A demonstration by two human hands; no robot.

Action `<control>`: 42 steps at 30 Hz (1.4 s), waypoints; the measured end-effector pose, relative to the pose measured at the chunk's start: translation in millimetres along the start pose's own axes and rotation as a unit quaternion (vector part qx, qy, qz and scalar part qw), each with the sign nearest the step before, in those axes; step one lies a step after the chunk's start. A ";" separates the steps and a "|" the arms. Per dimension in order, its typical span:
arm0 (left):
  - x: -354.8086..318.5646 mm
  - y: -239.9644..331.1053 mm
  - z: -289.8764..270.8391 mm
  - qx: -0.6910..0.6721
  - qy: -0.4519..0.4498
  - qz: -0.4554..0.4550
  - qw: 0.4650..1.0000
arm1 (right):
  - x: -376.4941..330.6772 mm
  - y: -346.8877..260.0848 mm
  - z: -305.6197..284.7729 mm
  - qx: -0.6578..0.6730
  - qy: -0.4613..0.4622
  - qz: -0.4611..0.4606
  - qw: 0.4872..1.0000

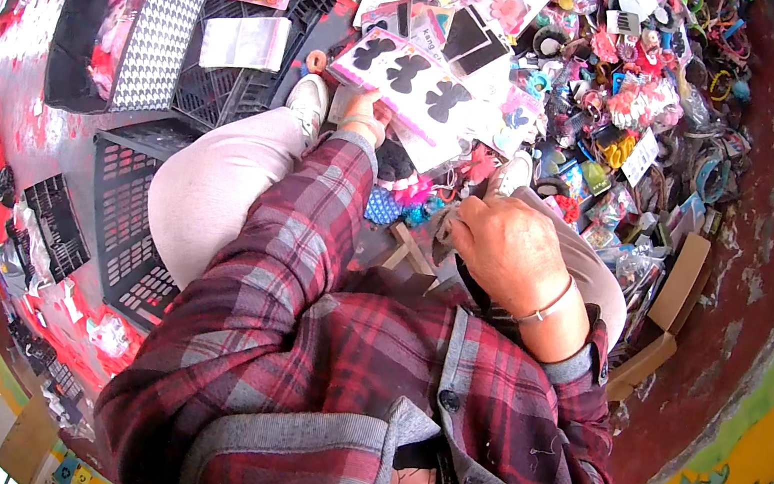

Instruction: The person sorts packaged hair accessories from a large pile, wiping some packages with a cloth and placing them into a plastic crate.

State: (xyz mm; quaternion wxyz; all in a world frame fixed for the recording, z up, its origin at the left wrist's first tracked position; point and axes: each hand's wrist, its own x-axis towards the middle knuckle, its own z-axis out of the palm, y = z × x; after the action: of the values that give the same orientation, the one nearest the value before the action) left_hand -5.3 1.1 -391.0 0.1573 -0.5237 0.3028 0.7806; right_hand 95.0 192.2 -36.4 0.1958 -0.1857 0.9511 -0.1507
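Observation:
My left hand (364, 115) reaches forward and grips the lower left edge of a white and pink card (402, 82) with several black bows in a row. The card is tilted over a pile of other cards. Closer to my body, above my right knee, my right hand (512, 252) is closed, knuckles up. Something small and greyish shows at its fingertips, too unclear to name. Between my feet lie a blue dotted piece (383, 207) and a bright pink fluffy hair tie (414, 192).
A large heap of hair accessories (631, 108) spreads ahead to the right. To the left stand a black crate (122, 220), another dark crate holding clear plastic bags (244, 42), and a houndstooth fabric box (172, 15). Cardboard strips (679, 283) edge the heap at right.

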 end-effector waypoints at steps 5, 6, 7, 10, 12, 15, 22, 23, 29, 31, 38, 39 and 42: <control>-26.9 7.2 26.0 -0.018 -0.137 0.039 0.990 | -3.9 3.0 3.9 -0.004 0.017 -0.007 1.000; -25.7 9.7 27.7 0.012 -0.137 0.033 0.990 | -4.3 2.6 3.0 -0.007 0.018 -0.009 1.000; -26.0 10.4 27.4 0.027 -0.134 0.037 0.990 | -4.5 2.2 3.2 -0.005 0.004 -0.003 1.000; -31.3 14.7 29.9 0.071 -0.129 0.053 0.988 | -4.5 3.3 5.4 0.002 -0.022 0.012 1.000; -43.8 21.8 34.2 0.079 -0.160 0.079 0.981 | -6.4 5.4 6.9 0.012 -0.024 0.018 0.999; -73.9 37.1 35.1 0.109 -0.227 0.112 0.961 | -8.9 11.4 8.4 0.025 -0.025 0.020 0.999; -156.7 95.8 41.9 0.065 -0.411 0.212 0.884 | -3.7 28.0 -15.5 0.214 0.076 0.053 0.973; -179.5 100.2 48.6 0.042 -0.414 0.221 0.882 | -5.9 32.8 -25.3 0.284 0.086 0.065 0.953; -296.7 119.0 60.0 0.017 -0.477 0.134 0.868 | -17.0 54.0 -46.2 0.805 0.286 -0.068 0.515; -296.6 116.0 54.7 0.024 -0.442 0.196 0.875 | -15.1 65.4 -41.3 0.815 0.292 -0.083 0.493; -352.7 135.7 61.2 0.012 -0.444 0.230 0.866 | -13.9 66.4 -42.4 0.691 0.451 -0.049 0.563; -346.6 142.5 61.0 0.013 -0.454 0.224 0.863 | -11.3 74.8 -39.2 0.656 0.428 -0.070 0.617; -361.2 154.3 64.9 0.015 -0.492 0.253 0.833 | -10.7 32.0 -76.6 0.592 0.313 0.014 0.742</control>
State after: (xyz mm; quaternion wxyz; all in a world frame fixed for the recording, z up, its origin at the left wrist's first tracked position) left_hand 6.3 -50.1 3.6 0.0907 0.0270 0.3191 0.9430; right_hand 61.9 241.4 22.8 -0.0404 0.0384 0.6804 -0.7307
